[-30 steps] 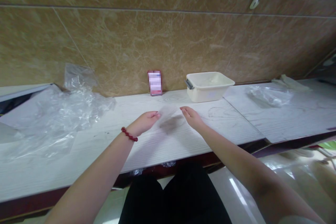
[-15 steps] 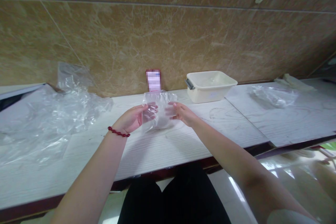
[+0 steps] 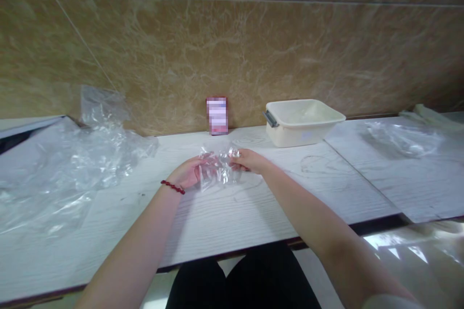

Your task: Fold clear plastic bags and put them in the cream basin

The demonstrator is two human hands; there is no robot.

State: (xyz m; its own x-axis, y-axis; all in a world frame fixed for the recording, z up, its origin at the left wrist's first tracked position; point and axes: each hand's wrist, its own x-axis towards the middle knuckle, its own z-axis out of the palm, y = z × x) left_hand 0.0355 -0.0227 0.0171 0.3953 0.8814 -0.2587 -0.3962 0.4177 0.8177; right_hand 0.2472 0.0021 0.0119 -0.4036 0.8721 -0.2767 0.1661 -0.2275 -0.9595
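Since the earlier frame, the clear plastic (image 3: 224, 173) has been lowered and crumpled. Over the white bench (image 3: 221, 222), left of the cream tub (image 3: 292, 135), it is held by the left hand (image 3: 187, 173) and right hand (image 3: 252, 160), opposite edges pinched by the fingers; the phone (image 3: 218, 116), partly overlapped before, is left uncovered.

The plastic bag (image 3: 222, 166) is clear and colourless, with white glints; the heap of plastic film (image 3: 119, 154) on the left matches it. The beaded bracelet (image 3: 173, 187) is dark red. White, with faint grey wood grain, covers the tabletop (image 3: 235, 217). The wall tiles (image 3: 174, 58) are marbled tan-brown with paler veins. The storage box (image 3: 290, 137) is cream, its latch (image 3: 270, 119) grey. The phone-like slab (image 3: 217, 116) shows pale lilac and white bands within a dark red border. The trousers (image 3: 268, 280) are black.
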